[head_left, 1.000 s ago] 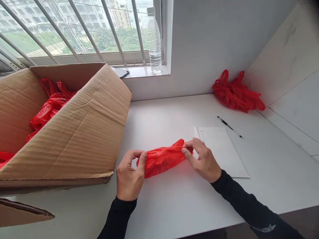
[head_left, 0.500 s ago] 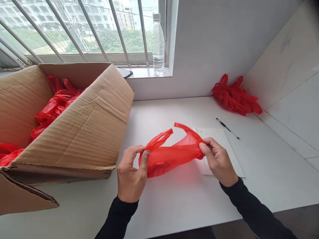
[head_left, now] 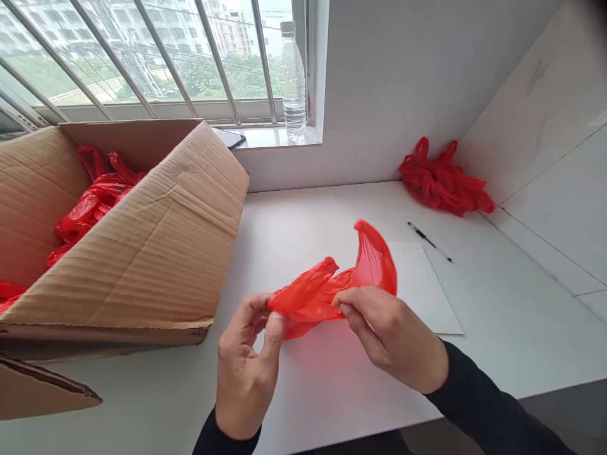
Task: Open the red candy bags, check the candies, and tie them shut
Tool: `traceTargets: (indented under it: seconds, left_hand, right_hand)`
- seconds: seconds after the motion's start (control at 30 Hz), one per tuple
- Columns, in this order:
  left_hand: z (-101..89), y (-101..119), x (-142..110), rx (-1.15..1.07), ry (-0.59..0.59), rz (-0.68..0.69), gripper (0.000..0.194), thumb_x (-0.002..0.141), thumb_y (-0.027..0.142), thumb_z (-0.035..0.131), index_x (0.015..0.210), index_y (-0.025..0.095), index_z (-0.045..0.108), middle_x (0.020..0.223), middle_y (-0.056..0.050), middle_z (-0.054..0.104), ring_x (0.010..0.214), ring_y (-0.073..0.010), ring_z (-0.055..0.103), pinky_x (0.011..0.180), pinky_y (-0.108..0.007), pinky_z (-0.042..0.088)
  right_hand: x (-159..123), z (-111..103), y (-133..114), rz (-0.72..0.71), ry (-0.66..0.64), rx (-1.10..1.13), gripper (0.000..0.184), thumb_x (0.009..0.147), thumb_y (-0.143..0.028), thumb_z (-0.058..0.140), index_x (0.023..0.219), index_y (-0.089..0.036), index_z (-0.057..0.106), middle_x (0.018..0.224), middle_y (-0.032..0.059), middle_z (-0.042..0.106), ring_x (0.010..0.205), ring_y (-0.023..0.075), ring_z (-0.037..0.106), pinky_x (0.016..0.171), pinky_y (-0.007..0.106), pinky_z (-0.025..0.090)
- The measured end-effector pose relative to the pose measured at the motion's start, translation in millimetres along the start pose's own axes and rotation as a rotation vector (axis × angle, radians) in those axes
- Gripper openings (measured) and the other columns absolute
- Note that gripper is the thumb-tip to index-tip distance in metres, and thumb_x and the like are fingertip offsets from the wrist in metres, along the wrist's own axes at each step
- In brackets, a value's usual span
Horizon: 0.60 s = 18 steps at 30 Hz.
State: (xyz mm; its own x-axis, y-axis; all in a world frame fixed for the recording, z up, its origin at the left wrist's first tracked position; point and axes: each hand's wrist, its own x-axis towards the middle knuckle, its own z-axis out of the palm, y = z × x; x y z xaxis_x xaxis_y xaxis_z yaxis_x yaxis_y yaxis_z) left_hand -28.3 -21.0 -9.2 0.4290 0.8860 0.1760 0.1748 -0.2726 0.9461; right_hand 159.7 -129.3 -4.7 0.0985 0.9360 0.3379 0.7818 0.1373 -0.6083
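A red plastic bag [head_left: 308, 291] is held between both hands just above the white tabletop. My left hand [head_left: 249, 363] pinches its left edge between thumb and fingers. My right hand [head_left: 391, 332] grips the bag near its middle, fingertips pressed together on the thin film. One handle of the bag stands up behind my right hand, and the other, crumpled, points up between the hands. My right fingers partly hide the bag's right side.
An open cardboard box [head_left: 156, 246] holding red plastic bags [head_left: 90, 202] stands at left. More red bags [head_left: 443, 180] lie in the back right corner. A pen [head_left: 429, 241] and paper [head_left: 427, 284] lie to the right. A water bottle [head_left: 293, 82] stands on the windowsill.
My right hand has moved left toward my left hand, and the stretched bag is now bunched between them. Its right handle has swung upright. The view has shifted slightly.
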Motion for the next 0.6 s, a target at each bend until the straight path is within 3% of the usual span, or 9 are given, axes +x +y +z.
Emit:
traceTargets:
  seconds: [0.1,0.17,0.3,0.4,0.5,0.6]
  left_hand:
    - [5.9,-3.8,-1.4,-0.043,-0.009,-0.089,0.028,0.083,0.036,0.073,0.099,0.023,0.054,0.095,-0.001,0.063,0.085,-0.0175,0.065,0.070,-0.026,0.055]
    - [10.8,-6.8,-1.1,-0.129,-0.016,-0.155,0.032,0.081,0.035,0.076,0.096,0.025,0.050,0.091,-0.001,0.062,0.084,-0.0177,0.066,0.070,-0.027,0.057]
    - [9.9,-7.1,0.4,-0.294,-0.044,-0.216,0.022,0.086,0.031,0.064,0.098,0.026,0.046,0.072,0.004,0.058,0.064,-0.0141,0.062,0.059,-0.026,0.054]
    - [2.7,-3.2,-2.3,-0.280,-0.144,-0.280,0.018,0.087,0.029,0.052,0.104,0.026,0.048,0.054,0.008,0.047,0.043,-0.0112,0.046,0.044,-0.022,0.043]
    - [3.1,0.8,-8.5,0.003,-0.098,-0.128,0.032,0.085,0.030,0.056,0.117,0.025,0.051,0.081,-0.001,0.062,0.067,-0.0170,0.060,0.061,-0.030,0.053]
    - [13.3,1.8,-12.5,0.368,0.007,0.161,0.061,0.077,0.029,0.071,0.134,0.027,0.048,0.111,-0.007,0.056,0.098,-0.0236,0.059,0.083,-0.037,0.054]
  right_hand:
    - [2.5,11.3,12.3,0.148,-0.278,-0.036,0.024,0.101,-0.019,0.035,0.100,-0.023,0.058,0.075,0.0007,0.062,0.061,0.0179,0.059,0.057,0.033,0.045]
    - [2.8,17.6,18.8,0.179,-0.389,-0.134,0.028,0.100,-0.018,0.034,0.112,-0.022,0.059,0.069,0.0012,0.060,0.055,0.0185,0.056,0.051,0.031,0.039]
    - [9.1,23.6,23.6,0.259,-0.375,-0.278,0.048,0.101,-0.023,0.030,0.146,-0.007,0.036,0.054,-0.0026,0.046,0.041,0.0188,0.041,0.041,0.031,0.024]
    - [17.7,24.2,21.0,0.292,-0.273,-0.303,0.053,0.100,-0.024,0.038,0.149,-0.007,0.027,0.057,-0.0034,0.048,0.043,0.0187,0.044,0.043,0.030,0.027]
    - [25.8,27.6,15.3,0.154,-0.269,-0.268,0.039,0.093,-0.019,0.051,0.132,-0.017,0.046,0.084,0.0054,0.062,0.067,0.0216,0.060,0.053,0.031,0.040]
    - [31.5,35.8,10.3,0.038,-0.364,-0.182,0.016,0.088,-0.021,0.062,0.103,-0.021,0.060,0.101,0.0077,0.064,0.078,0.0214,0.063,0.053,0.029,0.045]
